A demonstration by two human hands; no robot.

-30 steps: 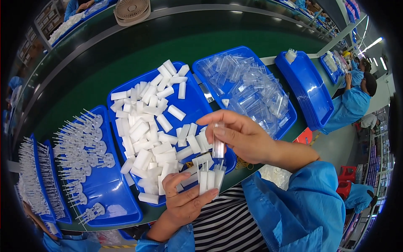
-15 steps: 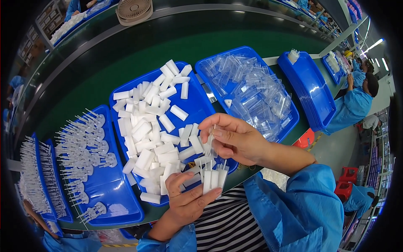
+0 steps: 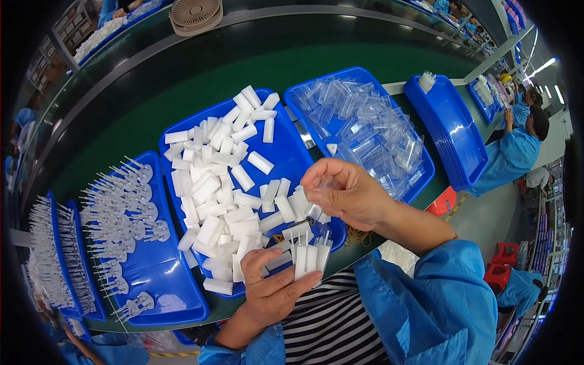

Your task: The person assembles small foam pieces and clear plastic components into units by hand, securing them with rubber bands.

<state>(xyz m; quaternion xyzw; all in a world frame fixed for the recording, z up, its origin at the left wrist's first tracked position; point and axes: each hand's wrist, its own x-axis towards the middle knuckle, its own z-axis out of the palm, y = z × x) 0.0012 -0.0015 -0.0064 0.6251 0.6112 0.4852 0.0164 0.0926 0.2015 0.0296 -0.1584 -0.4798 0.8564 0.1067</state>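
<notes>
My left hand is closed round a cluster of upright white blocks with thin white prongs sticking up from their tops. A clear cover encloses at least the rightmost block. Just above it, my right hand pinches a clear plastic sleeve, tilted and partly hidden by the fingers. Behind my left hand, loose white blocks lie heaped in a blue tray. Beyond my right hand, a second blue tray holds a pile of clear sleeves.
On the left, a blue tray carries rows of pronged white pieces, with more trays of them beside it. A stack of blue trays stands at the right. A fan sits across the green surface. Co-workers sit nearby.
My right hand has shifted a little to the right, and the clear sleeve in its fingers has turned from upright to tilted. My left hand and its cluster stay nearly still.
</notes>
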